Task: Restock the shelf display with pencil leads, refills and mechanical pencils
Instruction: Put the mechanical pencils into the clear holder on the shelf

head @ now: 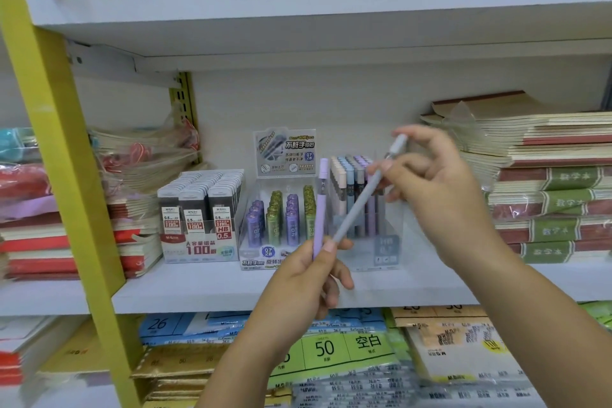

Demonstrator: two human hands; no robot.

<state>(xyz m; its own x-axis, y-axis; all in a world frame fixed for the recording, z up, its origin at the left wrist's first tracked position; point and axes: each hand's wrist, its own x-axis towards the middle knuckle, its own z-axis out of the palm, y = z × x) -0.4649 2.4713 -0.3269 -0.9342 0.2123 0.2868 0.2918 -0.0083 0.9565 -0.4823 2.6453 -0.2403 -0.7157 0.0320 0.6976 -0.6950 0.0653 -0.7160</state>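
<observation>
Bright, even light from above; the upper shelf (298, 10) shades the back wall (298, 99) softly. Straight lines bow toward the edges. The right hand (440, 182) and the left notebook stacks (29, 209) look blurred.

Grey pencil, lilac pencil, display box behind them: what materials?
Grey pencil: likely plastic, matte; even colour, no glints. Lilac pencil: same matte plastic look, with a clear section near its top. Display box: clear rigid plastic, maybe acrylic; pencils show through its walls.
</observation>
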